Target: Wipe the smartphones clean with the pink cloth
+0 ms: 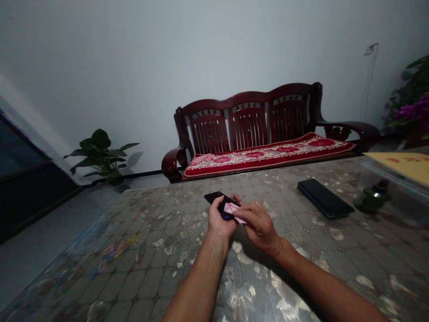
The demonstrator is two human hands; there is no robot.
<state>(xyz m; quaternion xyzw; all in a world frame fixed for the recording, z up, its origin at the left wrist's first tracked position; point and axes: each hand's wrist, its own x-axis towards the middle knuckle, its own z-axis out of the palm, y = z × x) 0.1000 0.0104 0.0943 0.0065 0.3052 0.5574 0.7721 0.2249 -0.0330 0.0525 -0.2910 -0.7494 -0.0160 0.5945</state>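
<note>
Smartphone (214,197) above the patterned tablecloth (144,277), screen up, clasped in the left hand (221,220) with thumb along one edge and fingertips along the other. Pinched narrowly in the right hand (260,224): a pink cloth (230,208), pressed against the near end of the smartphone. Right of the smartphone, a dark flat case (324,197), then a green bottle (372,197). Left of the smartphone and nearer, small coloured bands (119,250). Beyond the smartphone, a carved wooden bench (248,120).
</note>
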